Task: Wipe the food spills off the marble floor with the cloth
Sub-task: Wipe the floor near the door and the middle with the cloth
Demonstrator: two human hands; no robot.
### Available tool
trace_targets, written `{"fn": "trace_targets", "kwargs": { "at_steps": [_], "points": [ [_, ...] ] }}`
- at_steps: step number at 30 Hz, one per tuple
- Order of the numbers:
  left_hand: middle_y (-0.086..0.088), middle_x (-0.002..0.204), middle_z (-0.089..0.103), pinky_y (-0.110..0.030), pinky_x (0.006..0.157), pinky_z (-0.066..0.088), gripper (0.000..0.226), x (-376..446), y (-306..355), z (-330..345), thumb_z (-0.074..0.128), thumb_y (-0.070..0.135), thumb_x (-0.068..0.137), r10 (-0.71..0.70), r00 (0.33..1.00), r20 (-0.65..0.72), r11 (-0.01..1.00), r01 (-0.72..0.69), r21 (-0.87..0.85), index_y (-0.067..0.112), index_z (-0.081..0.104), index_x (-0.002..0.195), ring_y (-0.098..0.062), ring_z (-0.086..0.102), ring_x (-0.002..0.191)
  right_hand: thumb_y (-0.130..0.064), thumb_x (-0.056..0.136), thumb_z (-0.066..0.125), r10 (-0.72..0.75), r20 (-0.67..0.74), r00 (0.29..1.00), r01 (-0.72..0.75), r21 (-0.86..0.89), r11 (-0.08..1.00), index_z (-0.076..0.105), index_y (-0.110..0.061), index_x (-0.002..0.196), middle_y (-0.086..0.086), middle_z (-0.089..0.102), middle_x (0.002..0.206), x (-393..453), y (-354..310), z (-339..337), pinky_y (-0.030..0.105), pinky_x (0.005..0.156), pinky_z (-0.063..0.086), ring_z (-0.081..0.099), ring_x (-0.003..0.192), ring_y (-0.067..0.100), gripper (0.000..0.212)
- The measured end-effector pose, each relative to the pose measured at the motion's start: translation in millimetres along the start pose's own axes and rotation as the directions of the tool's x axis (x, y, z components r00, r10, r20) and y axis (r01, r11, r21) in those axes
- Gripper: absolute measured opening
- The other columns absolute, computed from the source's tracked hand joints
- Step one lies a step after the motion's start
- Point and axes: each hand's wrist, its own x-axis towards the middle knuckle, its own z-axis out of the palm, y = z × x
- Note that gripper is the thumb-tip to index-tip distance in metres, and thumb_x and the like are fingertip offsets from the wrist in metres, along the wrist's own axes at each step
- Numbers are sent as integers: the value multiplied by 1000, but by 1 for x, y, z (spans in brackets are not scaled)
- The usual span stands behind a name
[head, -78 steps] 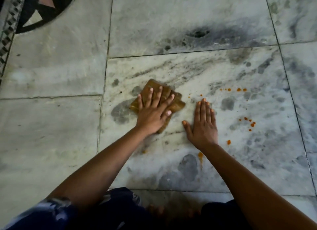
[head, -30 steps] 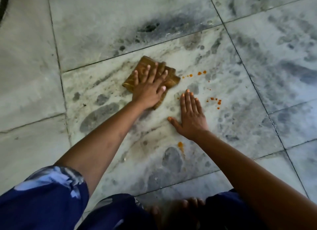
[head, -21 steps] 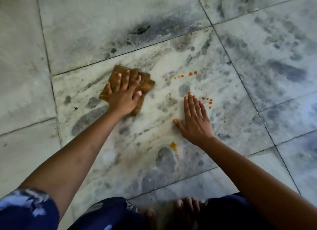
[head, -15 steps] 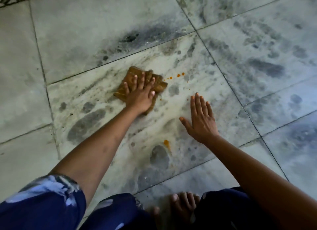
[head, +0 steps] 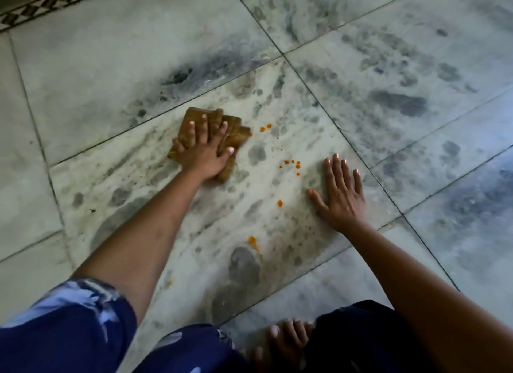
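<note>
The folded brown cloth (head: 213, 133) looks soft and light, best driven flat under the palm, and the left hand (head: 204, 150) presses it onto the grey-veined marble floor (head: 111, 67) with fingers straight and spread. The right hand (head: 340, 189) rests flat, fingers apart. Since half a second ago the right hand has slid aside, baring orange food spots (head: 290, 164).

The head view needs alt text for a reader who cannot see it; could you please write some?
A person's left hand presses a folded brown cloth on the marble floor, beside orange spills. The right hand rests flat.
</note>
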Motion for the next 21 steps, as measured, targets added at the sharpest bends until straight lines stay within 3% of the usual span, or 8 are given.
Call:
{"fn": "trace_targets", "kwargs": {
  "at_steps": [6,8,10,14,18,21],
  "points": [
    [1,158,-8,-57,110,-10,65,-49,-3,31,15,67,85,252,962,-105,965,-241,108,45,4,145,-26,-10,145,-64,86,12,-37,-17,999,37,13,999,5,-15,150,0,-8,153,6,-2,3,34,116,-9,-8,142,14,81],
    [2,159,-4,-56,111,-7,67,-56,-22,35,12,69,82,219,967,-127,974,-209,89,47,8,145,-26,-7,145,-63,87,13,-38,-9,999,39,18,999,6,-14,150,1,-6,154,7,-2,4,36,116,-8,-6,143,15,80],
    [3,159,-7,-58,110,-6,65,-44,-27,32,24,70,85,113,983,-142,992,-105,63,48,7,144,-27,-9,145,-62,87,14,-33,-14,999,33,9,999,5,-14,150,2,-6,155,7,-1,4,36,116,-8,-5,143,16,79],
    [2,158,-10,-61,110,-5,63,4,10,11,31,64,89,-27,987,-160,1000,27,-3,48,4,145,-29,-12,144,-61,88,16,-39,-11,999,39,4,999,6,-14,151,2,-5,155,7,-1,3,36,116,-7,-4,144,17,79],
    [2,158,-12,-62,108,-9,62,17,44,9,26,63,91,63,989,-137,998,-60,30,45,1,146,-29,-13,144,-61,88,17,-35,-13,999,35,11,999,10,-13,150,6,2,157,7,-1,4,37,116,-6,-1,144,18,79],
    [1,159,-6,-58,110,-9,59,-13,42,26,23,62,92,228,962,-147,972,-215,97,44,4,146,-28,-8,145,-61,88,17,-38,-13,999,38,5,999,9,-14,150,5,0,156,7,-1,3,38,117,-5,-3,144,17,79]
  ]
}}
